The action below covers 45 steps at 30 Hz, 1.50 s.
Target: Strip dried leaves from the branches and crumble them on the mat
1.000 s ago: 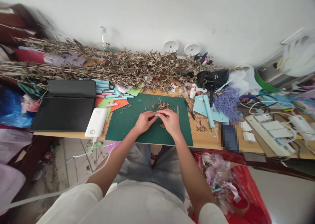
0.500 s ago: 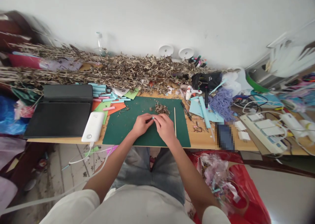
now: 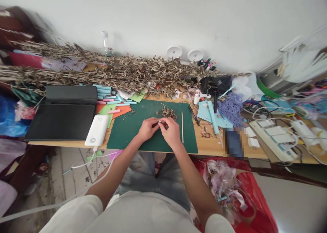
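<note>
My left hand (image 3: 148,128) and my right hand (image 3: 171,132) meet over the green cutting mat (image 3: 127,134). Their fingertips are pinched on a small light-blue piece (image 3: 160,121), perhaps a paper roll; most of it is hidden by the fingers. Just beyond the right hand lies a little heap of crumbled dry leaves (image 3: 169,113). A thin pale stick (image 3: 182,127) rests on the mat to the right, and a black pen (image 3: 194,115) lies at its right edge.
Bundles of dried stalks (image 3: 143,71) stretch along the back. On the left are a black tablet case (image 3: 63,122), a white power bank (image 3: 96,130) and blue paper rolls (image 3: 103,91). A glue gun (image 3: 200,96), purple yarn (image 3: 231,105) and a power strip (image 3: 273,141) sit at right.
Both hands stay at the same spot, fingers still pinched together. The right fingers have shifted slightly around the light-blue piece. The view has moved a little.
</note>
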Each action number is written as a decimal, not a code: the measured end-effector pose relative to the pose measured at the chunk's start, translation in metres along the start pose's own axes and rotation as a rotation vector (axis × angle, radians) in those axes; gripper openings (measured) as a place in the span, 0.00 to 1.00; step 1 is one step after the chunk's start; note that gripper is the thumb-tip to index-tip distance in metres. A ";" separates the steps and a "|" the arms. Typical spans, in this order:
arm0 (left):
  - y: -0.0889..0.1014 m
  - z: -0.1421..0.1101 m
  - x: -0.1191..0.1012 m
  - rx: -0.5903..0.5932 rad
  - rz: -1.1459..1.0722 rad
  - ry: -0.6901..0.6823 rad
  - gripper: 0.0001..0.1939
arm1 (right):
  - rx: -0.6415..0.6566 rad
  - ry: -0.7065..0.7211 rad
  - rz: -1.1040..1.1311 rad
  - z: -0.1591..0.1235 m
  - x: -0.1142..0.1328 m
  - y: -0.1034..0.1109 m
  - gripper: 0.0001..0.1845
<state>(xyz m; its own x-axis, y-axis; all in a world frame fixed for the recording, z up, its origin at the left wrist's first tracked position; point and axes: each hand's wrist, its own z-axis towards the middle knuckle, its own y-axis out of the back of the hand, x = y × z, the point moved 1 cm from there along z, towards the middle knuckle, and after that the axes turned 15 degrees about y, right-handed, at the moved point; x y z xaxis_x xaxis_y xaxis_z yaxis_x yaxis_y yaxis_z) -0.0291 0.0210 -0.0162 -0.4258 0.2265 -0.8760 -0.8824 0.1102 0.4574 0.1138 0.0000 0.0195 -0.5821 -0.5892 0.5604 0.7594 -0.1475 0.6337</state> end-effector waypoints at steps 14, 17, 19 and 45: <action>-0.003 -0.001 -0.001 -0.077 0.020 0.032 0.13 | 0.331 -0.406 -0.674 -0.021 -0.049 0.044 0.06; -0.003 -0.002 0.000 -0.073 0.043 0.029 0.13 | 0.342 -0.434 -0.675 -0.017 -0.047 0.039 0.08; -0.004 -0.002 0.001 -0.070 0.059 0.030 0.14 | 0.338 -0.470 -0.670 -0.014 -0.045 0.043 0.11; -0.001 -0.002 -0.003 -0.016 0.052 0.066 0.12 | -0.279 -0.020 0.235 0.016 0.026 0.051 0.08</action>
<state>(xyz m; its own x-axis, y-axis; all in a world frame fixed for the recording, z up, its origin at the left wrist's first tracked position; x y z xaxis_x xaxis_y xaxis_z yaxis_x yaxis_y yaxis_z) -0.0271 0.0184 -0.0147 -0.4831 0.1672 -0.8595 -0.8615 0.0848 0.5007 0.1331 -0.0102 0.0744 -0.3857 -0.6179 0.6852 0.9216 -0.2229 0.3178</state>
